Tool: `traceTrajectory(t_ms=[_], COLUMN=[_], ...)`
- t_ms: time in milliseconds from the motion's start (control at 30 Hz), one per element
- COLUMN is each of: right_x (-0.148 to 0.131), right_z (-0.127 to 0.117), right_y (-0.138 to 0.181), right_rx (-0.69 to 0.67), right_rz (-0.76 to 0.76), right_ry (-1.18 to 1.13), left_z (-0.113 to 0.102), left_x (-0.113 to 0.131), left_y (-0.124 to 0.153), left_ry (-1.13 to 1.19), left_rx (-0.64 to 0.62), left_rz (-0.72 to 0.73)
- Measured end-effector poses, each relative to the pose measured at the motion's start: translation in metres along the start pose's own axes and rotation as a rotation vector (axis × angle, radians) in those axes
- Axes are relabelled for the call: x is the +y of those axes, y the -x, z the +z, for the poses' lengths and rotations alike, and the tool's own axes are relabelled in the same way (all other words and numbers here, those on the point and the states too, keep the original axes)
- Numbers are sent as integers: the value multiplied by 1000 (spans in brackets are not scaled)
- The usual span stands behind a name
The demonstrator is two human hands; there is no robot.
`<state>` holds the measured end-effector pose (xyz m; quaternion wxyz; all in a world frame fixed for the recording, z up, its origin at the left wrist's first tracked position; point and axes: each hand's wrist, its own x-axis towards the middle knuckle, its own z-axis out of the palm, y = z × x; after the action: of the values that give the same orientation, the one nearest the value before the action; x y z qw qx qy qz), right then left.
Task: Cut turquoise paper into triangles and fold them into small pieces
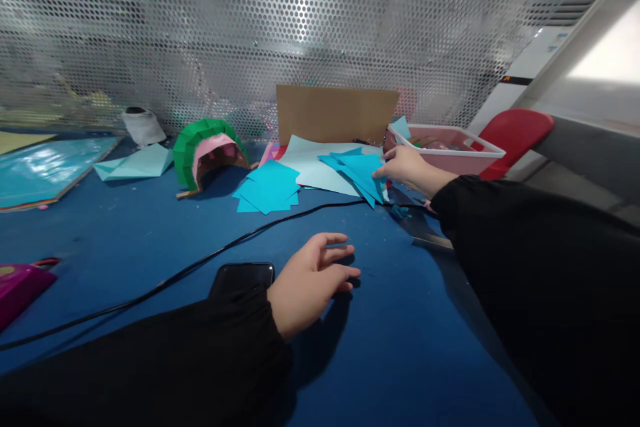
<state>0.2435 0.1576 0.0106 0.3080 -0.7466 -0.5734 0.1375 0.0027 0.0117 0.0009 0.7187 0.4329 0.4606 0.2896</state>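
My right hand point(407, 165) reaches to the back right, its thumb and fingers closed on the right edge of some blue folded paper point(357, 168). These pointed pieces overlap each other and lie partly over a pale sheet point(303, 157). My left hand point(313, 280) is held low over the blue table point(400, 333), fingers apart and nothing in them. Just left of that wrist is a black phone point(243, 275), partly covered by my sleeve. A loose stack of blue paper squares point(270, 187) lies left of the folded pieces.
A green and pink paper arch point(210, 147) stands at the back left beside folded pale paper point(135, 163). Behind are a cardboard panel point(335, 113) and a pink basket point(460, 153). A black cable point(220, 250) crosses the table. A metal strip point(433, 242) lies under my right forearm.
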Motion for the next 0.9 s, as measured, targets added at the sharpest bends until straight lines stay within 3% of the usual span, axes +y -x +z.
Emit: traceTrajectory(t_ms=[167, 300, 400, 567, 700, 800, 900], right_x=[-18, -38, -42, -26, -6, 6, 14], right_z=[-5, -26, -36, -30, -21, -17, -18], right_y=[17, 56, 105, 182, 204, 206, 203], right_rx=[-64, 73, 145, -22, -60, -109, -103], right_rz=[62, -73, -297, -674, -885, -967, -998], right_ry=[-42, -85, -150, -173, -119, -81, -65], left_z=[-1, -6, -13, -20, -11, -1, 5], left_x=[-1, -2, -3, -8, -14, -16, -13], left_y=[5, 7, 6, 6, 11, 16, 14], left_ry=[-6, 59, 189, 260, 34, -208, -291], left_rx=[5, -13, -25, -109, -272, -231, -210], left_rz=[32, 87, 173, 365, 364, 395, 398])
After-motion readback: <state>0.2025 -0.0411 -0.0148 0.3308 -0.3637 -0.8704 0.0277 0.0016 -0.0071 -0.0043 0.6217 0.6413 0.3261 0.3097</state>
